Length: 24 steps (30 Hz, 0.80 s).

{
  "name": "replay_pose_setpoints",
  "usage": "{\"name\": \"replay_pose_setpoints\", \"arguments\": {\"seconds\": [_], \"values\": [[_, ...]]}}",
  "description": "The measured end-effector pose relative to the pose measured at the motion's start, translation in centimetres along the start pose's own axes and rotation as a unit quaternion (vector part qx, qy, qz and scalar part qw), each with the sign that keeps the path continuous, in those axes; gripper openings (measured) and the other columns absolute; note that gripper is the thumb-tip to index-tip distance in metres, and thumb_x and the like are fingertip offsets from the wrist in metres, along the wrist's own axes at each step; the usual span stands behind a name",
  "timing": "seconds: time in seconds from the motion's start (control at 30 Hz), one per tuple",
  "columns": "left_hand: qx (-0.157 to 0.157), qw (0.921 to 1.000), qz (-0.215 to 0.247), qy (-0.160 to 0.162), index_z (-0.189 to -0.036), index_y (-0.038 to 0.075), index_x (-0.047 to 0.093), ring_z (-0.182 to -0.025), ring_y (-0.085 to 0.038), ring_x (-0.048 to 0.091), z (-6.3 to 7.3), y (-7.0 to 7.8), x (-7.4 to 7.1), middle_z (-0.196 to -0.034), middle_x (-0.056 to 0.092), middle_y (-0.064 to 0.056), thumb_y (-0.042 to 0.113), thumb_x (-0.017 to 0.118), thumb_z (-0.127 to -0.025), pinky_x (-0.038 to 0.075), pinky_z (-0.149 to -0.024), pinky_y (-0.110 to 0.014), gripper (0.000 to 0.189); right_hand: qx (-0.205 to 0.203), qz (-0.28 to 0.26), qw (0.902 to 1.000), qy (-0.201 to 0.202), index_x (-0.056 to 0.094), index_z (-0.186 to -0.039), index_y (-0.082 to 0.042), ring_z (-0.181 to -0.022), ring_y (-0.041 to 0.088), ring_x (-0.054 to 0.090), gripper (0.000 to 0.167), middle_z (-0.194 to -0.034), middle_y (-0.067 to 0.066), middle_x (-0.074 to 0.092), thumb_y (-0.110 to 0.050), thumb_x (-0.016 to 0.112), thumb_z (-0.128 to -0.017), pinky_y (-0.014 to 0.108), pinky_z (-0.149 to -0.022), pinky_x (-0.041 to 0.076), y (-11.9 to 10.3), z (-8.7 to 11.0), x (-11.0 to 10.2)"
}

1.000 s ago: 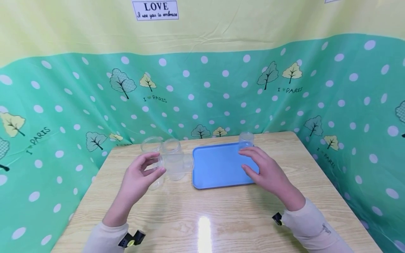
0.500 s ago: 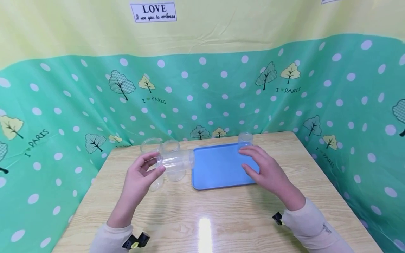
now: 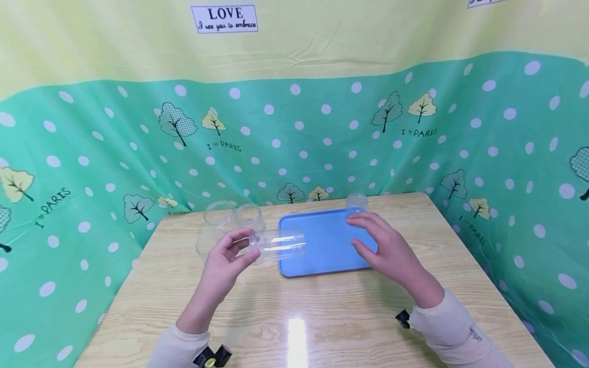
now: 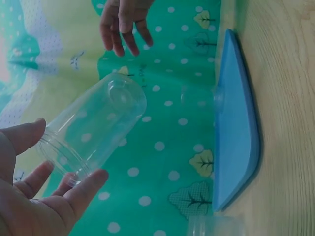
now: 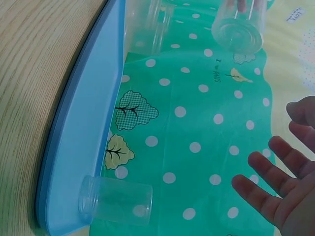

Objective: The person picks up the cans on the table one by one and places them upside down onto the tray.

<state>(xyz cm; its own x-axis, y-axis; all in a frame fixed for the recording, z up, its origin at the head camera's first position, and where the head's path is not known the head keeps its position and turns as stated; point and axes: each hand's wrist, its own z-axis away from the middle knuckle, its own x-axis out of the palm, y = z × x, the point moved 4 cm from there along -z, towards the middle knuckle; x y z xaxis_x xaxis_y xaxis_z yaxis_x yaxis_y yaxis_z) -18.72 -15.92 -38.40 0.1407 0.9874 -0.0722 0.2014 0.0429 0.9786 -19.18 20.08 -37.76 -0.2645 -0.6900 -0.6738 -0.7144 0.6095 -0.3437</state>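
My left hand [image 3: 225,268] pinches a clear plastic jar [image 3: 287,243] by its ridged neck, with fingers and thumb on opposite sides. The jar is tipped on its side in the air, base pointing right, and overlaps the left part of the blue tray [image 3: 326,253] in the head view. Its smooth base and wall [image 4: 98,123] show in the left wrist view. My right hand [image 3: 391,250] hovers at the tray's right side, fingers spread and loosely bent, holding nothing. Behind it, a second clear jar [image 5: 120,200] stands neck down at the tray's back right corner.
Several more clear jars stand on the wooden table [image 3: 257,317] left of the tray, among them a back-left jar [image 3: 219,214] and a neighbouring jar [image 3: 248,214]. A green dotted cloth [image 3: 313,133] hangs behind the table and along its sides.
My left hand has carried the jar to the right, from in front of the other jars to the tray's left part. My right hand has stayed almost still.
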Motion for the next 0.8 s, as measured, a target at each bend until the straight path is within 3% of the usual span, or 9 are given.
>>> {"name": "replay_pose_setpoints", "arguments": {"seconds": [0.17,0.37,0.67,0.8], "values": [[0.007,0.9995,0.004,-0.03,-0.139,0.0,0.054,-0.122,-0.021,0.061,0.0,-0.1,0.9,-0.141,0.053,-0.015,0.0,0.076,-0.09,0.061,-0.091,-0.03,0.053,0.004,0.003,1.0,-0.003,0.061,-0.137,-0.015,-0.131,0.022,0.056,0.051,-0.139,0.003,0.059,-0.01,0.078,-0.089,0.022,-0.11,0.045,-0.1,0.0,0.0],[0.003,0.9982,-0.009,-0.058,-0.138,0.003,0.057,-0.122,-0.016,0.062,0.3,-0.3,1.6,-0.14,0.055,-0.016,0.003,0.075,-0.092,0.061,-0.092,-0.032,0.05,0.005,-0.002,1.0,-0.004,0.062,-0.136,-0.012,-0.131,0.023,0.056,0.05,-0.139,0.004,0.059,-0.01,0.079,-0.089,0.018,-0.11,0.043,-0.3,0.0,0.1],[0.011,0.9958,0.032,-0.085,-0.135,0.001,0.055,-0.127,-0.024,0.059,0.2,-1.0,2.2,-0.135,0.057,-0.006,-0.001,0.075,-0.091,0.061,-0.093,-0.034,0.048,-0.004,-0.012,0.9999,-0.003,0.062,-0.137,-0.014,-0.129,0.023,0.057,0.051,-0.138,0.003,0.06,-0.008,0.078,-0.089,0.018,-0.109,0.045,-0.2,0.1,0.5],[0.006,0.9945,0.037,-0.098,-0.134,0.002,0.055,-0.129,-0.024,0.058,0.2,-1.4,2.5,-0.138,0.054,-0.012,0.0,0.074,-0.091,0.06,-0.094,-0.033,0.048,0.0,-0.014,0.9999,-0.006,0.062,-0.137,-0.015,-0.13,0.022,0.057,0.05,-0.139,0.003,0.06,-0.009,0.078,-0.09,0.024,-0.108,0.047,-0.1,0.2,0.7]]}}
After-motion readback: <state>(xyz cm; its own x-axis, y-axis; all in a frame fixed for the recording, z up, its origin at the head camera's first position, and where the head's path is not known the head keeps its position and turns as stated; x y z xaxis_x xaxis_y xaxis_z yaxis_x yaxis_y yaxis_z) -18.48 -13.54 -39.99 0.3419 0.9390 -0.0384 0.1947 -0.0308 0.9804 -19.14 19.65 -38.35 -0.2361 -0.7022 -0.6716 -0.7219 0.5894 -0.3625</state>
